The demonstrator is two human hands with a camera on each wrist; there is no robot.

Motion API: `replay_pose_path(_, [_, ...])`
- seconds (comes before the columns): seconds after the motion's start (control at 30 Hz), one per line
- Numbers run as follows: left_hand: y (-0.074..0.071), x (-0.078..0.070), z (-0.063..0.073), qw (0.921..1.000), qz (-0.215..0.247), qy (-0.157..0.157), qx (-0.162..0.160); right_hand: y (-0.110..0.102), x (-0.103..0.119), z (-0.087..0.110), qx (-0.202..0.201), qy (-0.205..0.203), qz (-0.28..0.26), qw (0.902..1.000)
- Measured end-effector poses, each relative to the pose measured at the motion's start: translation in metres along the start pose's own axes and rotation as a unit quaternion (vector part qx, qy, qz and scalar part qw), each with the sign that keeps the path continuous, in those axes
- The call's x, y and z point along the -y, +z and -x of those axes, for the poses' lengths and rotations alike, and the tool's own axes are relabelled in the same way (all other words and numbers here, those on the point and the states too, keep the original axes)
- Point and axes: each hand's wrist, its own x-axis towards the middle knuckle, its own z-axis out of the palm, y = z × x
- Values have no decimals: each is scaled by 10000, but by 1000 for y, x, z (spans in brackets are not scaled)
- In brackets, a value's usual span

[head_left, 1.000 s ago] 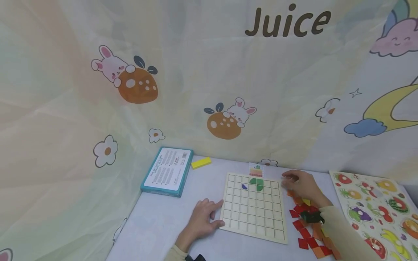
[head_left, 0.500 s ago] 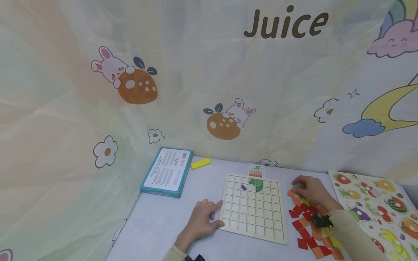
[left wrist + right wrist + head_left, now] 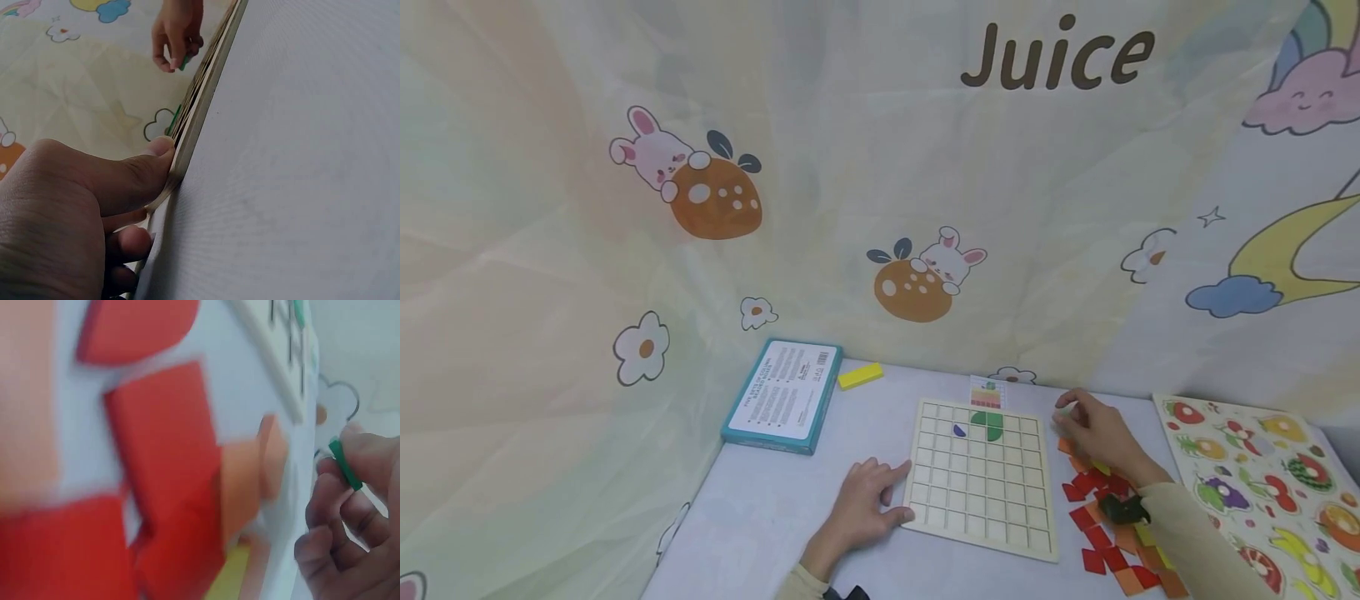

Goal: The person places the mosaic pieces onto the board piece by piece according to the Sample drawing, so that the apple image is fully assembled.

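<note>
My left hand (image 3: pixel 867 504) is beside the pale wooden grid board (image 3: pixel 951 492), its extended index finger and thumb against the board's left edge. In the left wrist view, the thumb (image 3: pixel 134 181) presses at a corner of that edge. My right hand (image 3: pixel 1097 429) is raised just right of the board's far corner. Between thumb and fingers it pinches a small green tile (image 3: pixel 345 464), seen edge-on in the right wrist view. Several green pieces (image 3: pixel 987 423) lie in the board's far rows, with a purple half-round piece (image 3: pixel 959 430) to their left.
Red tiles (image 3: pixel 1094 561), orange tiles (image 3: pixel 1127 581) and some yellow ones lie loose right of the board. A pattern card (image 3: pixel 987 392) is behind it. A blue-edged box (image 3: pixel 782 396) and yellow block (image 3: pixel 861 376) are at back left; a fruit-picture board (image 3: pixel 1262 483) is at right.
My right hand moved back right over the tiles, then up and left toward the board, now with a green tile pinched. My left hand stayed at the board's edge.
</note>
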Motion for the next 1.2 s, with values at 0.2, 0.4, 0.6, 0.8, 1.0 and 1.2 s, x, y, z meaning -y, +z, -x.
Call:
replay_pose_path(0.2, [-1,-1,0,10000,58,9,13,12,17,-4,-255,40,-85,9996])
replay_pose_path(0.4, [-1,0,0,9999,47,-102,82,25,28,-9,-226,243,-428,9985])
replay_pose_path(0.6, [-2,-1,-1,9997,47,-178,131,44,41,-15,-179,210,-461,9986])
replay_pose_path(0.8, [-1,-2,-1,9999,27,-109,91,61,51,-16,37,-13,-446,9990])
replay_pose_path(1.0, [0,-2,-2,9997,-49,-176,144,68,60,-17,-228,-284,-434,9984])
replay_pose_path(1.2, [-1,-3,-2,9995,-62,-246,182,71,70,-17,-221,13,-417,9989])
